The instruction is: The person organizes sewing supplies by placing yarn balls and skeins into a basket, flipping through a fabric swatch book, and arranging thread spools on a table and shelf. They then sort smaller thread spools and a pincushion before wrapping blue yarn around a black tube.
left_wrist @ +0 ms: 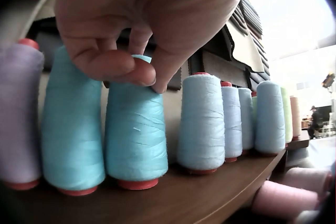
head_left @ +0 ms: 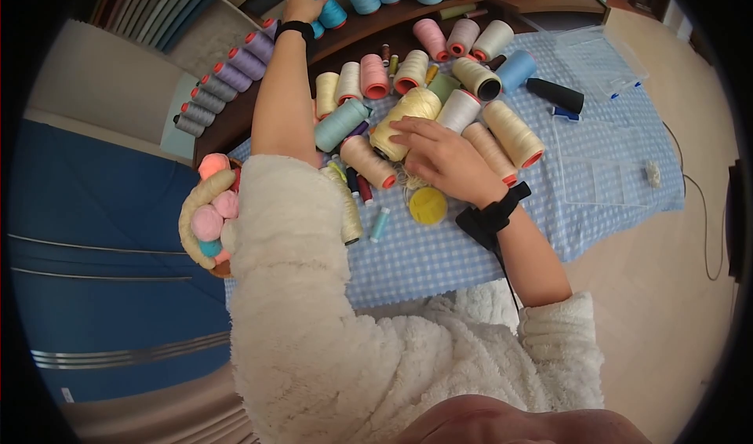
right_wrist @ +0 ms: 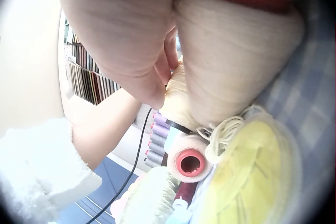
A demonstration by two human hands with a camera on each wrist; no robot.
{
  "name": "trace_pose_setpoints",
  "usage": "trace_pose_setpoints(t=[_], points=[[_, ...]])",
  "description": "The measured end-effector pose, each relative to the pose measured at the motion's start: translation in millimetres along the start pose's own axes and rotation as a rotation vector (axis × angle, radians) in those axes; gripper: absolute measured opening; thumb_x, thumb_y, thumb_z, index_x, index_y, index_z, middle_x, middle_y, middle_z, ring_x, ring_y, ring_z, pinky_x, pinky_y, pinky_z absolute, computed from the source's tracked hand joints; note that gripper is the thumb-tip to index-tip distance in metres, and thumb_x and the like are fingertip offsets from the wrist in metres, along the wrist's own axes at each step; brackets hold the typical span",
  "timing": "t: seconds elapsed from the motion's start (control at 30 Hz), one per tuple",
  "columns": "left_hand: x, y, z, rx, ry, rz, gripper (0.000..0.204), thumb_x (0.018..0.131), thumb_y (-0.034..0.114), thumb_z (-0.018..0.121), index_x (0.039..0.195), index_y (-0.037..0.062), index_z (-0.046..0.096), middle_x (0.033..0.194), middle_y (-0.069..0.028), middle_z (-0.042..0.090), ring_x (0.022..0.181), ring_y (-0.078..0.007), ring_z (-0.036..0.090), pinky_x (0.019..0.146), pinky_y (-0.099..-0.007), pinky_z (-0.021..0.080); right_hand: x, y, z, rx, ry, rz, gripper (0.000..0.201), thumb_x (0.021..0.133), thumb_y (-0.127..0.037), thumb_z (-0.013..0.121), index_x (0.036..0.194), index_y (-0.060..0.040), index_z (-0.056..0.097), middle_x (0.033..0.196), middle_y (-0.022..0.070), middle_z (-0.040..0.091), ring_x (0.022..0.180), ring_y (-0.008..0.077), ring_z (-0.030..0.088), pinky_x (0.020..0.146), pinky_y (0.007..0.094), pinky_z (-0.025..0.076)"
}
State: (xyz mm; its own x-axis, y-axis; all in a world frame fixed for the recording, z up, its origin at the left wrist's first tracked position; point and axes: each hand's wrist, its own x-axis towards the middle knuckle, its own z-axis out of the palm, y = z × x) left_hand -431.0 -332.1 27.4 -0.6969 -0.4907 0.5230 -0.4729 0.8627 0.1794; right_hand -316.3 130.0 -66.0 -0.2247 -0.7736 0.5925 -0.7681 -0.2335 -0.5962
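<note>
At the wooden shelf, my left hand [head_left: 304, 6] pinches the top of a turquoise thread cone [left_wrist: 136, 134], which stands upright with its red base at the shelf surface. Close beside it stands another turquoise cone [left_wrist: 73, 129], then a lilac cone [left_wrist: 20, 113]. Light blue cones [left_wrist: 201, 124] line up on the other side. Over the table, my right hand [head_left: 456, 160] lies with loosely extended fingers on a pale yellow thread cone [head_left: 408, 118]. A beige cone [right_wrist: 236, 50] looms near that palm in the right wrist view, above a round yellow case [right_wrist: 252, 176].
Many thread cones lie on the blue checked tablecloth [head_left: 439, 267]. Purple and grey cones [head_left: 227, 75] follow the curved shelf [left_wrist: 210, 198] leftward. A basket with yarn balls [head_left: 208, 223] sits by the left sleeve. Clear plastic boxes [head_left: 600, 165] lie at right.
</note>
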Motion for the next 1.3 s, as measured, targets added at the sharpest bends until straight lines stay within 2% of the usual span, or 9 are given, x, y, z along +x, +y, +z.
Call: trace_pose_setpoints(t=[0.13,0.33,0.43,0.57,0.63,0.77,0.9,1.07,1.3], points=[[-11,8,-3,0.031,0.119,0.089,0.050,0.083,0.034,0.075,0.127,0.0134,0.064,0.122,-0.0197,0.065,0.116,-0.0360,0.063,0.095,-0.0448,0.053,0,0,0,-0.006,-0.004,0.008,0.041,0.083,-0.009,0.070,0.123,-0.0039,0.062,0.138,0.0106,0.057,0.127,0.0316,0.054,0.108,0.0429,0.045],[-51,56,-46,-0.117,0.133,0.054,0.068,0.080,0.011,0.072,0.144,0.0113,0.048,0.141,-0.0210,0.049,0.125,-0.0411,0.054,0.105,-0.0433,0.046,0,0,0,-0.011,-0.004,0.002,0.041,0.083,-0.009,0.070,0.123,-0.0034,0.062,0.137,0.0109,0.057,0.127,0.0316,0.054,0.108,0.0428,0.044],[-69,57,-57,-0.119,0.205,0.230,0.037,0.082,0.032,0.074,0.114,0.0128,0.069,0.106,-0.0158,0.071,0.102,-0.0328,0.069,0.084,-0.0445,0.055,1,-2,-3,-0.013,-0.005,-0.004,0.041,0.083,-0.009,0.069,0.122,-0.0031,0.062,0.137,0.0115,0.058,0.127,0.0319,0.054,0.108,0.0426,0.045],[-117,81,-61,-0.252,-0.515,0.007,0.042,0.086,0.042,0.072,0.100,0.0027,0.069,0.080,-0.0155,0.072,0.085,-0.0281,0.072,0.076,-0.0447,0.056,-1,-1,0,-0.022,0.020,-0.015,0.040,0.083,-0.009,0.069,0.122,-0.0029,0.062,0.137,0.0117,0.058,0.127,0.0325,0.055,0.108,0.0424,0.045],[-140,90,-42,-0.115,-0.640,-0.016,0.051,0.086,0.045,0.073,0.111,0.0008,0.065,0.085,-0.0194,0.072,0.078,-0.0295,0.072,0.073,-0.0404,0.058,-1,1,1,-0.021,0.017,-0.023,0.040,0.083,-0.009,0.069,0.122,-0.0029,0.062,0.138,0.0116,0.057,0.126,0.0326,0.055,0.108,0.0424,0.045],[-185,112,-6,0.198,-0.445,0.109,0.070,0.079,0.061,0.068,0.118,0.0032,0.058,0.106,-0.0259,0.071,0.103,-0.0429,0.069,0.091,-0.0520,0.054,-2,1,1,-0.016,0.003,-0.008,0.042,0.083,-0.009,0.070,0.124,-0.0039,0.062,0.138,0.0114,0.057,0.127,0.0327,0.055,0.107,0.0423,0.046],[-169,89,17,0.217,-0.487,0.134,0.079,0.070,0.057,0.075,0.120,-0.0002,0.055,0.106,-0.0255,0.072,0.101,-0.0413,0.070,0.091,-0.0509,0.055,-2,-1,2,-0.002,0.002,0.013,0.042,0.083,-0.009,0.070,0.124,-0.0048,0.063,0.139,0.0116,0.057,0.127,0.0327,0.055,0.107,0.0423,0.046],[-181,122,-34,0.265,-0.680,0.203,0.066,0.068,0.052,0.073,0.105,-0.0015,0.075,0.107,-0.0272,0.072,0.101,-0.0410,0.071,0.090,-0.0482,0.056,-3,3,1,-0.003,0.004,-0.010,0.041,0.085,-0.009,0.069,0.125,-0.0054,0.063,0.140,0.0116,0.056,0.127,0.0327,0.054,0.108,0.0422,0.045],[-177,100,-4,0.202,-0.601,0.131,0.073,0.070,0.054,0.073,0.112,-0.0050,0.067,0.112,-0.0257,0.071,0.101,-0.0394,0.071,0.087,-0.0474,0.056,-3,0,0,0.012,0.002,-0.016,0.040,0.085,-0.009,0.068,0.124,-0.0042,0.064,0.140,0.0118,0.056,0.127,0.0327,0.054,0.108,0.0419,0.045]])
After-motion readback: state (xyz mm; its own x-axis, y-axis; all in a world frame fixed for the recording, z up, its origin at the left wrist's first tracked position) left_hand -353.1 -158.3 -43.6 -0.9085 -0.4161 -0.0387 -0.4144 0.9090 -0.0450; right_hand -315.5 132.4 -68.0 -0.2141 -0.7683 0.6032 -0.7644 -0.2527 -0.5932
